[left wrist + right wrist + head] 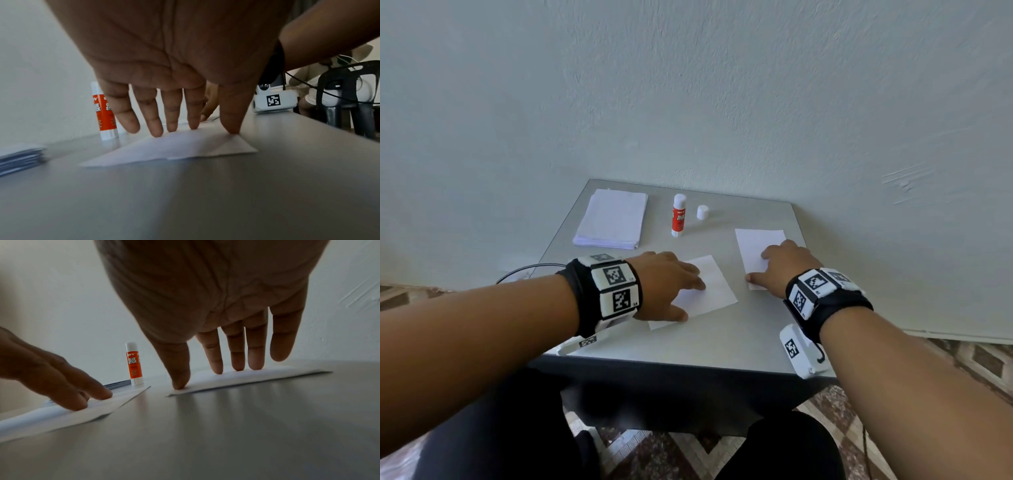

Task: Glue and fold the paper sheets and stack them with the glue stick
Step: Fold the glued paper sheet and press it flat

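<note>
While each flat, released grip, left hand [671,284] and right hand [784,265], presses a paper sheet [714,287], beyond stands an uncapped "GLUE STICK" [678,216].

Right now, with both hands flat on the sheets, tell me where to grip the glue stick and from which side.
Grip the glue stick round its orange middle, thumb and fingers on opposite sides, coming from the front. It stands upright and uncapped, its cap beside it on the right and the paper stack on its left. The left hand looks nearer than the right hand.
</note>
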